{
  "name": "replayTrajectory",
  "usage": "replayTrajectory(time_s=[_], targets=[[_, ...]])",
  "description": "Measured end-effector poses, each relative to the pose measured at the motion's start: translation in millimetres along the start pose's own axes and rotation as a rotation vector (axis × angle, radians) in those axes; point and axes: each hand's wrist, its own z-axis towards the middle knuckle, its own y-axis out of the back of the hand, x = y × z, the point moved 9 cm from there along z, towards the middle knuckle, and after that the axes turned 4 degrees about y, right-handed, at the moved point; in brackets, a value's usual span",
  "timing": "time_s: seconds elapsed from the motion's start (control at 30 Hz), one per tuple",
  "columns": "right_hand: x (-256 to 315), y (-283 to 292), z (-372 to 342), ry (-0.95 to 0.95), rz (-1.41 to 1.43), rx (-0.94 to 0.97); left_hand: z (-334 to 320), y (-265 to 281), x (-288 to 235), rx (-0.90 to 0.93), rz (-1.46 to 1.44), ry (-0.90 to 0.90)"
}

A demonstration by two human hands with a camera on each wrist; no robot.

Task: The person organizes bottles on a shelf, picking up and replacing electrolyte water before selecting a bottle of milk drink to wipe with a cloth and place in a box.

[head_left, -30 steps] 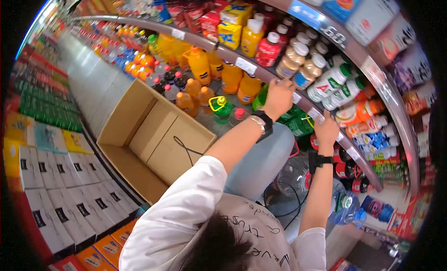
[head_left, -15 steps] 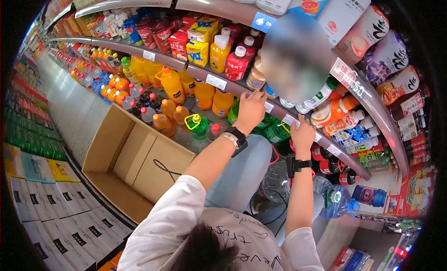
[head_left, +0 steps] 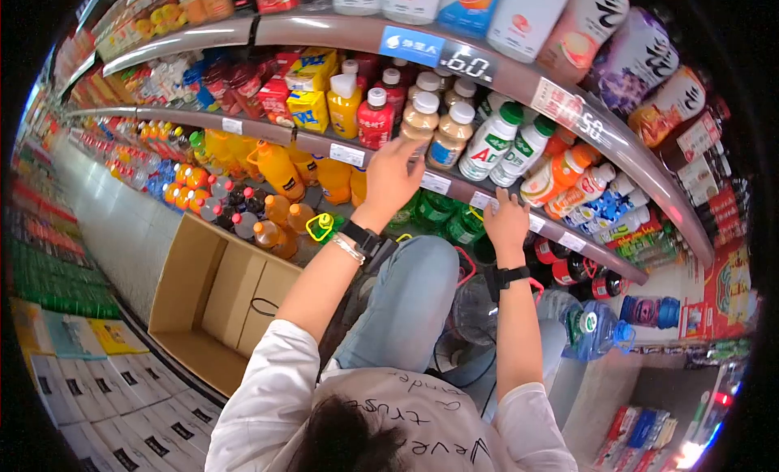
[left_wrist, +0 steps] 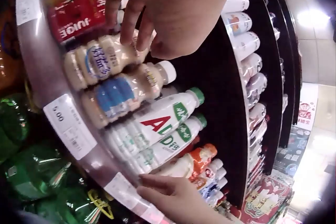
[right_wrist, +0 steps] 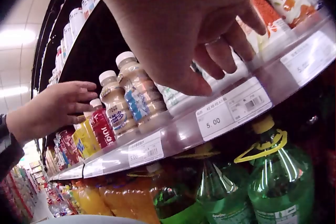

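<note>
Along the curved grey shelf edge [head_left: 312,143], the left hand [head_left: 393,180] spreads relaxed fingers beside a white-capped beige plastic bottle [head_left: 419,122]; the right hand [head_left: 507,221] hangs loose near green-capped white plastic bottles [head_left: 490,144], labels outward, seemingly for display.

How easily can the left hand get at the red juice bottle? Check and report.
Quite easily, it seems: the bottle stands at the front of its shelf, and the left hand is right by it, fingers extended. Nothing visible blocks the front, though neighbours stand close on both sides.
</note>
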Motion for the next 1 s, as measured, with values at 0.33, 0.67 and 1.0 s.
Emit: replayTrajectory(time_s=[0.33,0.67,1.0], targets=[[-6,-6,-5,-0.004,0.056,-0.019,36,-42,-80,0.094,-0.098,-0.13],[-10,-10,-5,-0.007,0.082,0.008,63,-101,-98,0.047,-0.048,-0.212],[-9,-11,-3,0.01,0.099,-0.026,68,-99,-99,0.068,-0.061,-0.218]])
